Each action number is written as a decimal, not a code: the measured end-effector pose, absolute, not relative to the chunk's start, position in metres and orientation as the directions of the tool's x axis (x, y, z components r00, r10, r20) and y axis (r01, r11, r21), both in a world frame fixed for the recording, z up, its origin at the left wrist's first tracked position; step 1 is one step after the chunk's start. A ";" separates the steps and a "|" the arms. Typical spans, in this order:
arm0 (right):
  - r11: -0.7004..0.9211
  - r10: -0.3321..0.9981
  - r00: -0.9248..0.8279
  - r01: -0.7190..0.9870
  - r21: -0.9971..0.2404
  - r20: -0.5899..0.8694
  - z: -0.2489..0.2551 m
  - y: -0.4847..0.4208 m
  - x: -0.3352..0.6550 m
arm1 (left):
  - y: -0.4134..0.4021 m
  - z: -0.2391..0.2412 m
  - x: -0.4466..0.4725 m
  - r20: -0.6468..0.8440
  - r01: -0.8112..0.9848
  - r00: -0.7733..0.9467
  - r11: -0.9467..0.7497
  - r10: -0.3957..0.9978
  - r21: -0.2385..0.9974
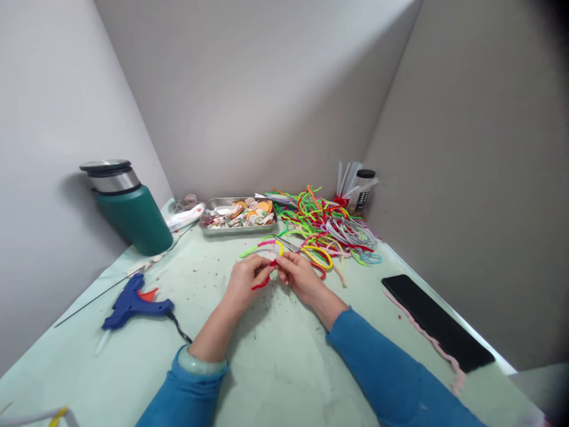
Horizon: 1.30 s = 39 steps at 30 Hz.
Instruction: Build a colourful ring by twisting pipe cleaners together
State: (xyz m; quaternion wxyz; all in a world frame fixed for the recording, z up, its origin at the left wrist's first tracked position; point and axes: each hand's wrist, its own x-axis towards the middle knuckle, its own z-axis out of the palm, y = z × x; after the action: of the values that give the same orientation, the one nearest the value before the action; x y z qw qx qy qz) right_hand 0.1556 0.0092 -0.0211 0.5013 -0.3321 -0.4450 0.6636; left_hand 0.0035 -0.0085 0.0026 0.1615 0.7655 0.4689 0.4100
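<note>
Though near scissors (303,250), hands (249,276) (299,277) with pipe cleaner (261,284) well inside table edges (391,256)

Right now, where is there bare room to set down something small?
Between the blue glue gun and the left hand, specks aside; also between the right sleeve and the pale pink pipe cleaner, one red bit aside. The metal tray and pipe-cleaner pile crowd the back.

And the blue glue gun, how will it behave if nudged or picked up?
The blue glue gun lies on its side, so it will probably slide rather than roll. The black cord at its handle may drag or swing it round. Its smooth, moulded-looking shell suggests it should stay stiff when gripped.
</note>
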 end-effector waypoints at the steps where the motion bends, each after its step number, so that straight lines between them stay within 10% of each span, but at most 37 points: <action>1: -0.096 0.961 -0.275 -0.359 -0.928 0.007 -0.021 0.009 0.155 | -0.009 0.004 0.003 0.482 0.582 0.204 -0.502 0.852 0.640; 10: 0.039 0.916 -0.399 -0.036 -0.999 0.050 -0.021 0.002 0.150 | -0.008 0.006 0.002 0.472 0.491 0.118 -0.464 0.874 0.737; 33: 0.061 0.923 -0.370 -0.124 -0.990 0.104 -0.022 0.001 0.148 | -0.008 0.007 0.004 0.456 0.464 0.127 -0.459 0.881 0.758; 39: 0.281 0.950 -0.159 0.061 -0.958 0.269 -0.034 0.007 0.147 | -0.009 0.009 0.004 0.456 0.476 0.149 -0.468 0.877 0.745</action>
State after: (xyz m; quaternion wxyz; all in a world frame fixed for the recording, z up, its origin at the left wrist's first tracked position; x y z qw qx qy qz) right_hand 0.1466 0.0066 -0.0344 0.5048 -0.4071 -0.6210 0.4401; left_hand 0.0040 -0.0093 0.0085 0.2201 0.7254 0.4666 0.4557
